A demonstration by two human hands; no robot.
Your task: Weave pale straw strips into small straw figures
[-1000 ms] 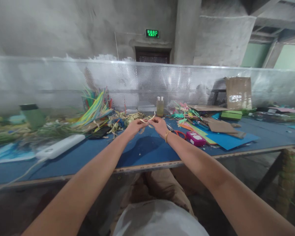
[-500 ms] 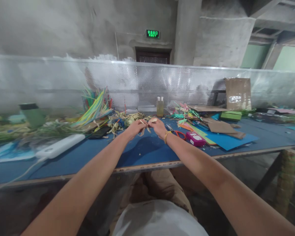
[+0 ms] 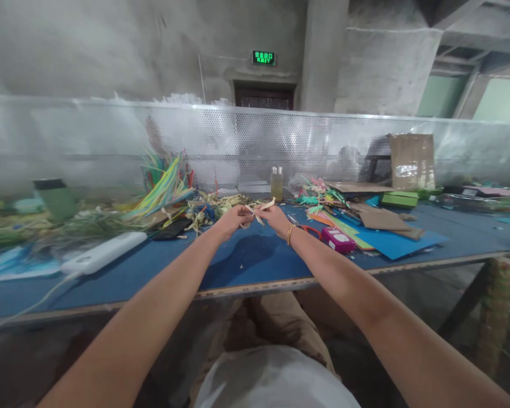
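Pale, straw-coloured strips (image 3: 260,213) run between my two hands above the blue tabletop (image 3: 255,260). My left hand (image 3: 233,221) is closed, with its fingertips pinching the strips from the left. From the right, my right hand (image 3: 276,219) pinches them too, and one strip end sticks up past its fingers. Whether the strips are twisted or knotted together is too small to make out. Just behind the hands lies a heap of similar dry pale strips (image 3: 227,203). Orange-handled scissors (image 3: 312,231) lie to the right of my right wrist.
A magenta box (image 3: 338,239) and blue sheets (image 3: 402,241) with cardboard pieces (image 3: 382,220) lie to the right. Leftward are a white power strip (image 3: 105,253), its cord, a bundle of coloured strips (image 3: 165,184) and a green cup (image 3: 56,198). A yellowish bottle (image 3: 276,184) stands behind my hands.
My right hand has turned slightly, and a strip end now points up and right from its fingers. The ends hanging below have shifted. My left hand has barely moved.
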